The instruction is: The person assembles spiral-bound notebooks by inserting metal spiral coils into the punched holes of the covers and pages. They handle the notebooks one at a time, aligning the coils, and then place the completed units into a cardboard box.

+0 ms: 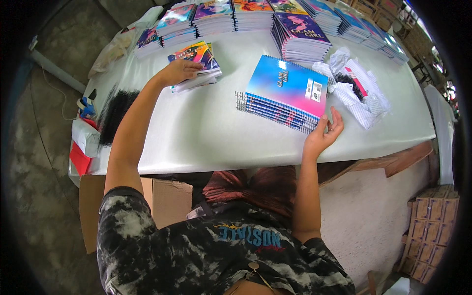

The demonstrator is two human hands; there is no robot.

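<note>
My left hand rests over a small stack of colourful covers, its fingers stretched flat across the top one. Loose pale sheets or booklets stick out below that hand. To the right lies a stack of spiral notebooks, the top one blue and pink with a white label. Metal coils show along its edges. At the near right corner of this stack is my right hand, palm up with its fingers apart. The thumb is at the notebook corner; whether it touches cannot be made out.
Tall stacks of spiral notebooks line the table's far side. Crumpled white paper lies right of the blue stack. Black wire coils sit at the table's left, beside a white packet. A cardboard box stands below the front edge.
</note>
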